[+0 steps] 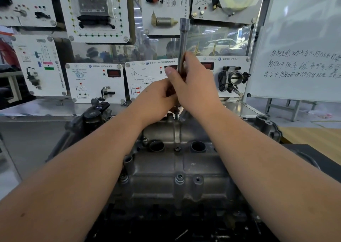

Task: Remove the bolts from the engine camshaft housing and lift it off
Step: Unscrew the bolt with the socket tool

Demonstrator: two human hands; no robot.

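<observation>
Fingers of the right hand (pixel 191 82) wrap a tall steel wrench (pixel 183 44) held upright, and the left hand (pixel 156 99) pinches its lower end, probably steadying the tip on a bolt (pixel 176 112) at the housing's far edge. Housing (pixel 175 167) sits centre on the engine between the forearms, with at least one nearer bolt (pixel 180 177) still seated. Panels (pixel 96 82) behind carry VW roundels and small Chinese captions; whiteboard (pixel 302 64) bears handwritten Chinese, not legible enough to transcribe.

Single head cam, wide-angle, looking forward and down, close over the engine (pixel 175 167), wall panels (pixel 96 82) behind.
</observation>
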